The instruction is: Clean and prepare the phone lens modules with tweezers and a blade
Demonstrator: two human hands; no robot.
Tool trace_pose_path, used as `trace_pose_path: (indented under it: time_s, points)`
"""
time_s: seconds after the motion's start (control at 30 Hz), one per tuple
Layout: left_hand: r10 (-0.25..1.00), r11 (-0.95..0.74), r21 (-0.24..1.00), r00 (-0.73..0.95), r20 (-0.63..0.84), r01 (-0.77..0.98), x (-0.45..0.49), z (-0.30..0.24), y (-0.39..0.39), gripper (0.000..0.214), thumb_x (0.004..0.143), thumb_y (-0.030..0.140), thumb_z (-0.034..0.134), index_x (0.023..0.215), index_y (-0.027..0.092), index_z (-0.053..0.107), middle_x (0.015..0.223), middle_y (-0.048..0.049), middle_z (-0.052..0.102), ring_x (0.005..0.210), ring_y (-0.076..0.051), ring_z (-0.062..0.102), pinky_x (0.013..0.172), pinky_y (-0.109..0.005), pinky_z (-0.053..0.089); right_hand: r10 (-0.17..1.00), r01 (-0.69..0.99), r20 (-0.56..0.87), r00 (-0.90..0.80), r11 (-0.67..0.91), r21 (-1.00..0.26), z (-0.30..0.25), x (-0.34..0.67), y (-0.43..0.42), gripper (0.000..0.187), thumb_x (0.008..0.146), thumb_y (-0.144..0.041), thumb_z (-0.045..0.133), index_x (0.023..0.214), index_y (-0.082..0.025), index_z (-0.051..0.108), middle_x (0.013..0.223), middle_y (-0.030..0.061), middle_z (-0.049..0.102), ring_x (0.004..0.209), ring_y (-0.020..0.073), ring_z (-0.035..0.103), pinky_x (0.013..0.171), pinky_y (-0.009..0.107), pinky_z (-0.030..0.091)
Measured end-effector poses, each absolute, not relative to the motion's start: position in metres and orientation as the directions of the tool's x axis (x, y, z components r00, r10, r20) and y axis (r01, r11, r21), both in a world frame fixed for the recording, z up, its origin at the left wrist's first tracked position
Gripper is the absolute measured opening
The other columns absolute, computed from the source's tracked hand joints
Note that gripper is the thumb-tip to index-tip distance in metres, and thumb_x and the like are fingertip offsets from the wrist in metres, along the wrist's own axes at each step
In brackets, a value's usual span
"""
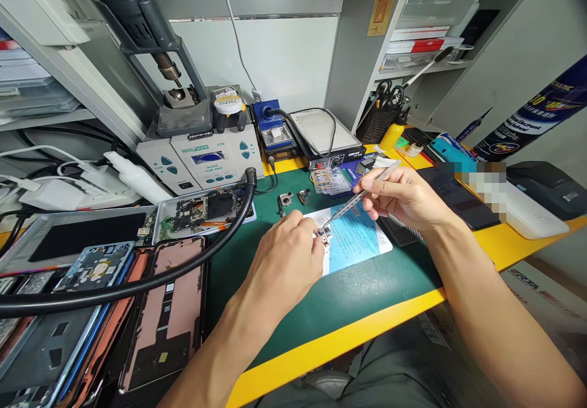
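Note:
My right hand [397,197] grips thin metal tweezers [348,205], slanting down to the left. Their tips meet a small metallic part [325,234], which looks like a phone camera module. My left hand [291,246] is closed beside it, fingertips pinched at the part's left edge and largely hidden behind the knuckles. Under the part lies a blue and white printed card [355,246] on the green mat [367,292]. Two similar small modules, one [285,201] nearer the left and another [304,197], rest on the mat beyond my left hand.
A thick black hose [183,273] crosses opened phones and phone shells [172,310] at left. Behind stand a soldering station [206,157], a flat heating plate [321,133] and a pen holder [380,117]. A dark phone [463,200] and a spray can [532,114] are at right.

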State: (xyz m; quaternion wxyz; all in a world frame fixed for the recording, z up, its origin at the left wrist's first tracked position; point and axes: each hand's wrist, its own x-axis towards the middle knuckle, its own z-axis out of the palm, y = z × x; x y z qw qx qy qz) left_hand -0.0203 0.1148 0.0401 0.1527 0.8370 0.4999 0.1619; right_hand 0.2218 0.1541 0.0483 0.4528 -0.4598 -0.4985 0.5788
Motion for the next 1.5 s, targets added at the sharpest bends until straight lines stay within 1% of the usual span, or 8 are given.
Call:
trace_pose_path:
  time_s: [0.23,0.4,0.6,0.83,0.93,1.13,1.3,1.5]
  points:
    - [0.886,-0.454,0.418,0.449,0.117,0.787,-0.021,0.041,0.115,0.013,0.095,0.018,0.058,0.092,0.018,0.071,0.095,-0.0057,0.068,0.085,-0.023,0.069,0.073,-0.035,0.052,0.984,-0.057,-0.075,-0.161,-0.085,-0.995,0.049,0.222,0.155,0.027,0.072,-0.039,0.089,0.073,-0.015,0.078,0.063,0.0061,0.07,0.048,0.0142,0.059,0.041,0.025,0.044]
    - [0.883,-0.46,0.423,0.454,0.122,0.781,-0.022,0.04,0.115,0.015,0.096,0.018,0.057,0.093,0.017,0.071,0.097,-0.0061,0.069,0.087,-0.023,0.069,0.074,-0.035,0.053,0.983,-0.038,-0.082,-0.167,-0.089,-0.995,0.053,0.221,0.153,0.028,0.075,-0.039,0.087,0.07,-0.013,0.077,0.056,0.0059,0.067,0.044,0.013,0.057,0.039,0.024,0.042]
    - [0.879,-0.467,0.422,0.458,0.132,0.777,-0.021,0.038,0.114,0.015,0.096,0.018,0.056,0.093,0.017,0.071,0.097,-0.0057,0.068,0.087,-0.023,0.068,0.074,-0.036,0.052,0.985,-0.037,-0.074,-0.158,-0.081,-0.996,0.053,0.22,0.152,0.028,0.077,-0.036,0.086,0.065,-0.014,0.075,0.056,0.0059,0.066,0.044,0.0119,0.055,0.039,0.024,0.041]
    - [0.881,-0.466,0.422,0.451,0.14,0.778,-0.021,0.037,0.115,0.014,0.095,0.018,0.056,0.092,0.018,0.07,0.094,-0.0045,0.068,0.083,-0.022,0.067,0.07,-0.034,0.05,0.987,-0.046,-0.069,-0.146,-0.076,-0.996,0.047,0.226,0.154,0.027,0.073,-0.039,0.09,0.07,-0.016,0.077,0.068,0.007,0.068,0.051,0.0145,0.058,0.042,0.026,0.046]
    - [0.88,-0.469,0.422,0.451,0.148,0.776,-0.022,0.036,0.115,0.014,0.095,0.018,0.056,0.091,0.018,0.07,0.094,-0.0042,0.067,0.083,-0.021,0.067,0.07,-0.034,0.05,0.987,-0.04,-0.07,-0.142,-0.077,-0.996,0.046,0.228,0.155,0.027,0.072,-0.04,0.091,0.07,-0.016,0.077,0.072,0.0076,0.069,0.052,0.0147,0.059,0.042,0.027,0.045]
    - [0.875,-0.479,0.417,0.457,0.158,0.773,-0.022,0.035,0.116,0.014,0.095,0.018,0.056,0.091,0.018,0.07,0.094,-0.0045,0.068,0.084,-0.021,0.068,0.071,-0.034,0.051,0.988,-0.028,-0.065,-0.143,-0.07,-0.997,0.044,0.231,0.156,0.028,0.071,-0.039,0.091,0.071,-0.015,0.077,0.073,0.0079,0.069,0.052,0.0149,0.061,0.041,0.026,0.044]
    - [0.874,-0.482,0.411,0.458,0.163,0.774,-0.022,0.034,0.115,0.015,0.095,0.018,0.056,0.091,0.018,0.07,0.094,-0.0049,0.068,0.083,-0.022,0.068,0.072,-0.035,0.052,0.986,-0.027,-0.056,-0.159,-0.061,-0.998,0.043,0.23,0.157,0.028,0.073,-0.038,0.089,0.069,-0.013,0.077,0.075,0.0082,0.069,0.051,0.0144,0.061,0.04,0.027,0.044]
    - [0.873,-0.484,0.412,0.462,0.16,0.772,-0.022,0.034,0.115,0.015,0.095,0.018,0.056,0.092,0.017,0.071,0.094,-0.005,0.068,0.085,-0.023,0.069,0.073,-0.036,0.053,0.982,-0.038,-0.064,-0.176,-0.072,-0.997,0.044,0.229,0.156,0.028,0.072,-0.04,0.09,0.072,-0.014,0.079,0.073,0.0068,0.07,0.049,0.0147,0.062,0.039,0.026,0.043]
